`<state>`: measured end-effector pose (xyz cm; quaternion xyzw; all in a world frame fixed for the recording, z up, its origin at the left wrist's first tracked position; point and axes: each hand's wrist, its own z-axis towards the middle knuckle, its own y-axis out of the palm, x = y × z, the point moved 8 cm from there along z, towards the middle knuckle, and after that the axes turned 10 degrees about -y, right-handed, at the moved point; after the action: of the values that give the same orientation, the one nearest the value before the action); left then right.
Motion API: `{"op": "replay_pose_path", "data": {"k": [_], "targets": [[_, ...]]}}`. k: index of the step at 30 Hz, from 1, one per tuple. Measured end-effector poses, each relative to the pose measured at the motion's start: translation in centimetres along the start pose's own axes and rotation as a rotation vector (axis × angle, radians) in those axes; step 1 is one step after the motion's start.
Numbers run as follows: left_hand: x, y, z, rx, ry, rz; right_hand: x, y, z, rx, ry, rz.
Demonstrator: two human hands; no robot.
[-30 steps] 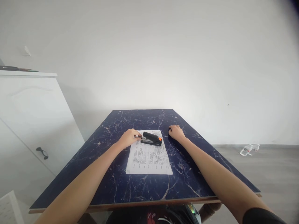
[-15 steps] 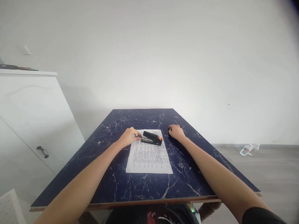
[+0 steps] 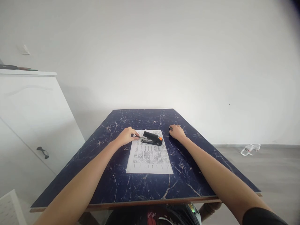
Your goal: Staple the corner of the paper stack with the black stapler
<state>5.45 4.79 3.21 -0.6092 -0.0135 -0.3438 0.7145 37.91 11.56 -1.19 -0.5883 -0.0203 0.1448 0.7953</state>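
Observation:
A black stapler [image 3: 152, 139] with an orange patch at its right end lies on its side, its jaws parted, on a stack of printed paper [image 3: 150, 167]. My left hand [image 3: 127, 136] is at the stapler's left end, thumb and fingers pinched on a thin metal slide [image 3: 141, 137] that sticks out of it. Right of the paper, my right hand [image 3: 177, 132] rests on the table with its fingers curled. Something small and dark shows at those fingertips; its kind cannot be made out.
The table [image 3: 140, 190] has a dark blue marbled top and stands against a white wall. A white cabinet [image 3: 35, 118] with a dark handle is at the left. Clear crumpled plastic [image 3: 250, 149] lies on the floor at the right.
My left hand has drawn a little to the left, and more of the metal slide shows out of the stapler. The stapler, paper and my right hand have stayed put.

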Motion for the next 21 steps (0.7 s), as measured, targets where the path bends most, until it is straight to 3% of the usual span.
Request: {"op": "replay_pose_path", "data": {"k": [7, 10, 14, 17, 21], "targets": [[-0.9, -0.7, -0.4, -0.050, -0.016, -0.022, 0.3, 0.0, 0.0, 0.035, 0.006, 0.029], [-1.9, -0.7, -0.4, -0.077, -0.055, -0.071, -0.6, -1.1, -0.1, 0.136, -0.021, 0.084], [-3.0, -0.5, -0.2, -0.068, -0.073, -0.146, -4.3, -3.4, -0.9, 0.278, -0.202, 0.483], [-3.2, -0.3, 0.1, -0.054, -0.075, -0.171, -8.7, -4.0, -2.1, 0.170, -0.389, 0.738], [-3.0, 0.0, 0.3, -0.029, -0.074, -0.185, -13.5, -3.3, -3.8, -0.013, -0.547, 0.761]]}}
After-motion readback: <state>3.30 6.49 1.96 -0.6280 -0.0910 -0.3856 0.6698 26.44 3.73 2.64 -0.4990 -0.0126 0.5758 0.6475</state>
